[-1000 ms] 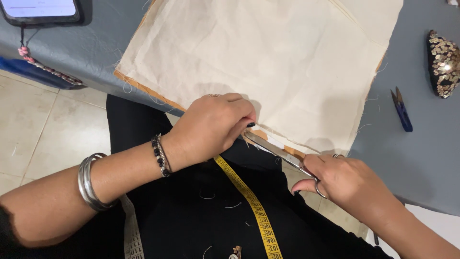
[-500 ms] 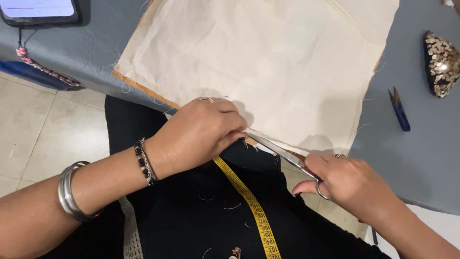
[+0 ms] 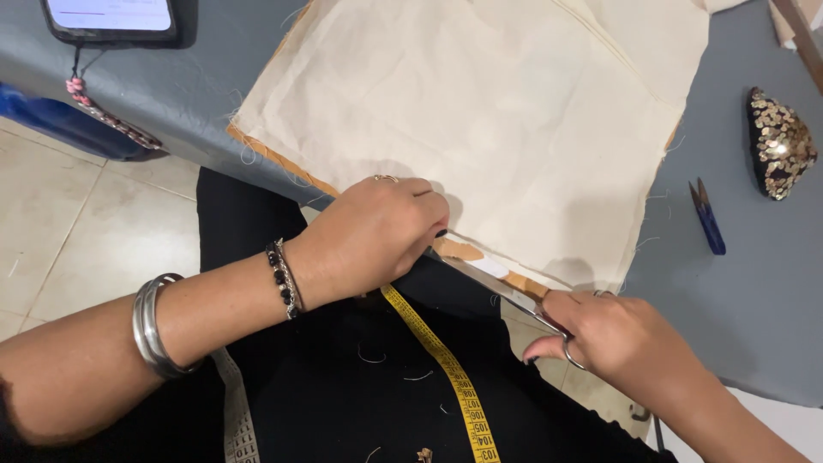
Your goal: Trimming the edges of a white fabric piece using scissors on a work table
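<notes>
Fingers: those of the right hand are threaded through the handle rings of the scissors and closed on them; those of the left hand are curled tight, pinching the near edge of the cloth.
Change: the left hand has slid along that edge toward the blades over the last second, and its wrist has drawn back; the right hand has hardly moved.
Meaning: the cut seems to run along the cloth's near edge, with the left hand keeping the strip taut just ahead of the blades.
Cloth: lies on the grey worktop, its near edge overhanging toward the lap.
Count: one pair of scissors; one blue snips right of the cloth; one sequinned piece beyond the snips; one phone left of the cloth; one yellow tape below it; bangles and a bead bracelet on the left arm.
</notes>
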